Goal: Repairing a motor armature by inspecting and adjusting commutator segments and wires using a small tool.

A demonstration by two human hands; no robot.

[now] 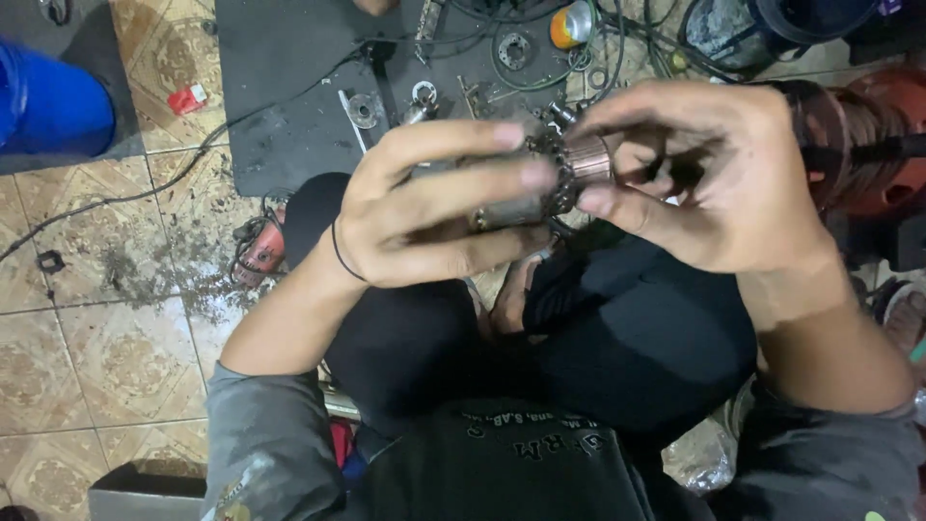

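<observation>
I hold a small motor armature up close in front of me, above my crossed legs. Its copper-coloured commutator and dark windings show between my fingers. My left hand wraps around its grey iron core from the left, with a thin black band on the wrist. Fingertips of my right hand pinch the commutator end from the right. Most of the core is hidden inside my left hand.
A dark mat on the tiled floor carries washers, metal parts and cables. A red power tool lies by my left knee. A blue container stands at far left; a large red motor part sits at right.
</observation>
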